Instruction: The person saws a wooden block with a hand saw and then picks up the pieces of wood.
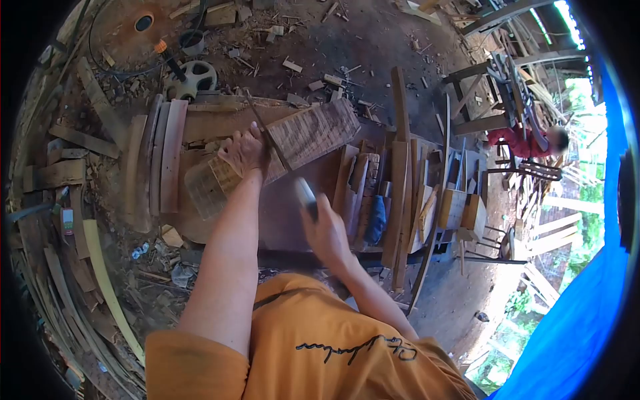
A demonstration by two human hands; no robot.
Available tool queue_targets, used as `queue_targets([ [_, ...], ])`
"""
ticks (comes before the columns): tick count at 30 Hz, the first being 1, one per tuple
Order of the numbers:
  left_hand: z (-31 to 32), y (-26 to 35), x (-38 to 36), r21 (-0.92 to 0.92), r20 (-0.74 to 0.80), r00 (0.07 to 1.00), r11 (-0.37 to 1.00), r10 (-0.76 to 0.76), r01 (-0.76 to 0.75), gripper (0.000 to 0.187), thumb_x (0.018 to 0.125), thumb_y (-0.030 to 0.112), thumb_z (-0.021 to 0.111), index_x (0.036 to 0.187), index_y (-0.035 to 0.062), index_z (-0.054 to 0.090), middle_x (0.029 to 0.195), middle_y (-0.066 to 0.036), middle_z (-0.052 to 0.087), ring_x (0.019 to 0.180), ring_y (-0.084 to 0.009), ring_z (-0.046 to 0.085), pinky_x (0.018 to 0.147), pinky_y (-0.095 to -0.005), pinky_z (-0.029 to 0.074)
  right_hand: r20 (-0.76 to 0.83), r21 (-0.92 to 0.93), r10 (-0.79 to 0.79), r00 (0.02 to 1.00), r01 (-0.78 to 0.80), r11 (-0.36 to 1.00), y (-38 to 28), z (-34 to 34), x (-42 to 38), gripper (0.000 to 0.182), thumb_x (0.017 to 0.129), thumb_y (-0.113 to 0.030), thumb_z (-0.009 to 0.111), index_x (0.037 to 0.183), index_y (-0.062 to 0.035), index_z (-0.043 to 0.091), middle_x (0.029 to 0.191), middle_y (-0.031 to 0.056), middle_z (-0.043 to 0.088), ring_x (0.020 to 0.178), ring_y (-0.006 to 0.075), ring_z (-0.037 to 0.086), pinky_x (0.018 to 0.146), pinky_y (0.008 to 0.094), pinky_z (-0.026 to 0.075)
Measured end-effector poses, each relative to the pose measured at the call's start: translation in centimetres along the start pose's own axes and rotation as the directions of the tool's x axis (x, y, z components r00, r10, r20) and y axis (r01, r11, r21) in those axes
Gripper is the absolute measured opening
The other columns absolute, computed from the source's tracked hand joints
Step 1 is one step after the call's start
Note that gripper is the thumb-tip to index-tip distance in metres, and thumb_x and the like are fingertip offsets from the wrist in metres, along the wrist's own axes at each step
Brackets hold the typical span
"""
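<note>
A thick wooden beam (312, 132) with dark streaks lies slantwise across the workbench. My left hand (245, 151) is pressed on its near left part, fingers curled over the wood and the thumb close to a blade. That long narrow blade belongs to a handsaw (275, 145), seen nearly edge-on and crossing the beam just right of the left hand. Its pale, dark-ended handle is blurred. Around this handle my right hand (327, 230) is closed, on the near side of the beam. How deep the blade sits in the wood cannot be made out.
Curved wood pieces (175, 157) lie at the bench's left end. Several upright boards and blocks (399, 187), with a blue cloth (375, 220) among them, crowd its right side. Wood scraps litter the ground. A person in red (530, 141) sits far right, near a blue tarp (567, 320).
</note>
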State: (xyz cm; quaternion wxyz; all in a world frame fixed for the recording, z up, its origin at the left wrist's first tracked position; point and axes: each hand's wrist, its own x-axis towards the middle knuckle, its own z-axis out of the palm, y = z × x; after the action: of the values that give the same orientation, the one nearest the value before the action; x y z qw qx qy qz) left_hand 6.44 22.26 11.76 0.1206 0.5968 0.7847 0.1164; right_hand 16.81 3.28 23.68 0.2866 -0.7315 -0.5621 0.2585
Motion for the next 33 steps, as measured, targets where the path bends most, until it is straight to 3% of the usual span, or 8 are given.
queue_targets([
  [5, -0.4, -0.2, -0.2, 0.021, 0.009, 1.0, 1.0, -0.009, 0.009, 0.052, 0.1, 0.043, 0.035, 0.087, 0.0123, 0.075, 0.101, -0.007, 0.066, 0.102, -0.0252, 0.055, 0.096, -0.0456, 0.028, 0.072, 0.003, 0.107, 0.992, -0.107, 0.994, 0.2, -4.2, -4.9, 0.024, 0.091, -0.018, 0.065, 0.094, -0.0026, 0.046, 0.077, 0.0269, 0.059, 0.073, 0.0486, 0.06, 0.059, 0.0495, 0.048],
  [10, -0.4, -0.3, -0.2, 0.037, -0.049, 0.999, 0.999, 0.017, -0.015, 0.053, 0.1, 0.043, 0.034, 0.087, 0.0118, 0.075, 0.099, -0.007, 0.067, 0.102, -0.0262, 0.055, 0.095, -0.0457, 0.028, 0.038, 0.01, 0.004, 0.999, -0.004, 1.0, 1.8, 3.1, 3.8, 0.026, 0.093, -0.021, 0.062, 0.095, -0.0032, 0.043, 0.073, 0.0266, 0.058, 0.07, 0.0494, 0.058, 0.06, 0.0542, 0.045],
  [17, -0.6, 0.1, -0.4, 0.007, -0.006, 1.0, 1.0, -0.006, 0.006, 0.055, 0.1, 0.043, 0.032, 0.089, 0.0107, 0.075, 0.105, -0.008, 0.066, 0.105, -0.0271, 0.054, 0.095, -0.0464, 0.028, 0.08, -0.013, 0.084, 0.993, -0.084, 0.996, 0.4, -3.8, -3.9, 0.025, 0.092, -0.02, 0.062, 0.095, -0.0032, 0.044, 0.073, 0.0257, 0.058, 0.07, 0.0475, 0.059, 0.06, 0.053, 0.046],
  [22, -0.5, 0.2, -0.3, 0.023, 0.027, 1.0, 1.0, 0.006, -0.007, 0.056, 0.1, 0.044, 0.031, 0.093, 0.0106, 0.075, 0.106, -0.008, 0.066, 0.107, -0.0273, 0.054, 0.097, -0.047, 0.028, 0.055, -0.012, 0.006, 0.998, -0.005, 1.0, 1.6, 2.3, 4.4, 0.025, 0.092, -0.019, 0.062, 0.095, -0.0024, 0.044, 0.07, 0.026, 0.058, 0.071, 0.0475, 0.06, 0.06, 0.053, 0.047],
  [26, -0.9, 0.0, -0.9, 0.032, 0.007, 1.0, 0.999, 0.019, -0.019, 0.054, 0.1, 0.044, 0.031, 0.094, 0.0123, 0.074, 0.105, -0.009, 0.065, 0.106, -0.0269, 0.054, 0.098, -0.0469, 0.028, 0.055, 0.023, 0.052, 0.997, -0.054, 0.998, 1.6, 3.2, 4.4, 0.024, 0.092, -0.017, 0.061, 0.095, -0.0023, 0.042, 0.071, 0.0271, 0.058, 0.071, 0.0483, 0.06, 0.059, 0.054, 0.046],
  [28, -0.4, 0.3, -1.2, 0.004, -0.026, 0.998, 0.998, 0.065, -0.064, 0.052, 0.099, 0.043, 0.032, 0.093, 0.0127, 0.074, 0.103, -0.01, 0.064, 0.105, -0.0273, 0.055, 0.097, -0.0466, 0.029, -0.011, 0.059, -0.054, 0.998, 0.055, 0.997, 1.3, 2.9, 3.2, 0.023, 0.093, -0.015, 0.06, 0.094, -0.0025, 0.041, 0.073, 0.0282, 0.058, 0.071, 0.0492, 0.059, 0.058, 0.0544, 0.045],
  [30, -0.1, -0.2, -1.7, -0.022, -0.109, 0.985, 0.991, 0.131, -0.134, 0.048, 0.099, 0.041, 0.035, 0.089, 0.0137, 0.073, 0.1, -0.01, 0.064, 0.099, -0.0283, 0.057, 0.093, -0.0461, 0.031, 0.035, 0.082, 0.0, 0.999, -0.003, 0.997, 0.7, 2.5, 2.8, 0.024, 0.093, -0.014, 0.061, 0.093, -0.0025, 0.04, 0.072, 0.0283, 0.058, 0.071, 0.0497, 0.058, 0.058, 0.0544, 0.045],
  [33, -0.3, -0.1, -1.2, -0.017, -0.052, 0.994, 0.995, 0.093, -0.094, 0.047, 0.098, 0.041, 0.037, 0.087, 0.0134, 0.073, 0.099, -0.008, 0.063, 0.096, -0.028, 0.057, 0.091, -0.0458, 0.031, 0.112, 0.122, 0.056, 0.992, -0.069, 0.99, 0.8, 3.0, 3.6, 0.024, 0.093, -0.013, 0.061, 0.092, -0.0024, 0.04, 0.072, 0.0282, 0.057, 0.07, 0.0511, 0.057, 0.057, 0.0536, 0.044],
])
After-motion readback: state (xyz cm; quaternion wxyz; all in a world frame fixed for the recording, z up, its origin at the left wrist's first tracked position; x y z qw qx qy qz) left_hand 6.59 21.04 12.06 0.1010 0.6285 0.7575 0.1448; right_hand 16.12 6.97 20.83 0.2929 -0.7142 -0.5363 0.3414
